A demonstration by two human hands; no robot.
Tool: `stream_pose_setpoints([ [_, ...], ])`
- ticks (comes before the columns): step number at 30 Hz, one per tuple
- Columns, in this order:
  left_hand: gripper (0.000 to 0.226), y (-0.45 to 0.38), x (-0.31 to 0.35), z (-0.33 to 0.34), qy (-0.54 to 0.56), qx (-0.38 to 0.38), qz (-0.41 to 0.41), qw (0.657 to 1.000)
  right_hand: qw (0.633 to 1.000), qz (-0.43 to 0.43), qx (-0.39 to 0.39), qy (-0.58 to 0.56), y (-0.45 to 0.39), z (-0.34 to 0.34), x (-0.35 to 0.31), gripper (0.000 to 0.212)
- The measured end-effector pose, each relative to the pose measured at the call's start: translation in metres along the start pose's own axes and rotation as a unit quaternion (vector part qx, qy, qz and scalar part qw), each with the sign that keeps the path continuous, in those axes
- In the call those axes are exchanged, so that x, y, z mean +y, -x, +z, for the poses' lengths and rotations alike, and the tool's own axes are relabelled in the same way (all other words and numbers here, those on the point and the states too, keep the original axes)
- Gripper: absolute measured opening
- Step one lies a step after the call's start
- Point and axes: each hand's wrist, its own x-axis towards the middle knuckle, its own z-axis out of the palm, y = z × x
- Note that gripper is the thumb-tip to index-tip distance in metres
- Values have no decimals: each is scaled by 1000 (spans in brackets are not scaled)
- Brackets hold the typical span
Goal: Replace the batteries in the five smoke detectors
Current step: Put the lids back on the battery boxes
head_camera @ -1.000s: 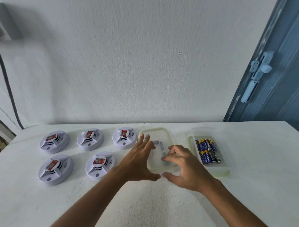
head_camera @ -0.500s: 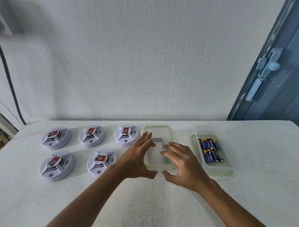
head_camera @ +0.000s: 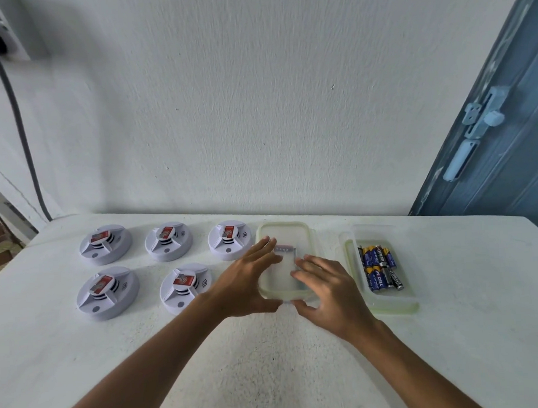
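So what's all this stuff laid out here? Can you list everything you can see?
smoke detectors: five, white with red labels, table's left, three behind and two in front
lidded container: one, clear, centre, small item inside
open container: one, clear, right of the lidded one
batteries: several, blue and black, inside the open container
table: one, white
wall: white, behind the table
door: blue, far right, pale latch
cable: dark, on the wall's left
left hand: fingers spread at the lidded container's left edge
right hand: fingers spread over its right side
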Motion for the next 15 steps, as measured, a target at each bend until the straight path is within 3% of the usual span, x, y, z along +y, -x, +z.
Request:
stream_pose_setpoints([
  [4, 63, 3, 7, -6, -41, -16, 30, 999, 999, 16, 0, -52, -8, -12, 0, 54],
  [7, 58, 7, 6, -12, -100, 17, 41, 994, 998, 17, 15, -60, -14, -16, -2, 46],
  [9, 59, 8, 2, -16, -125, 61, 46, 989, 997, 50, -28, -50, -15, -17, -2, 57],
  [12, 37, 9, 9, -24, -142, 67, 16, 987, 986, 111, -123, -24, -14, -18, -3, 86],
  [15, 69, 11, 18, -23, -136, -36, -52, 989, 986, 103, -129, -3, -15, -25, -5, 96],
])
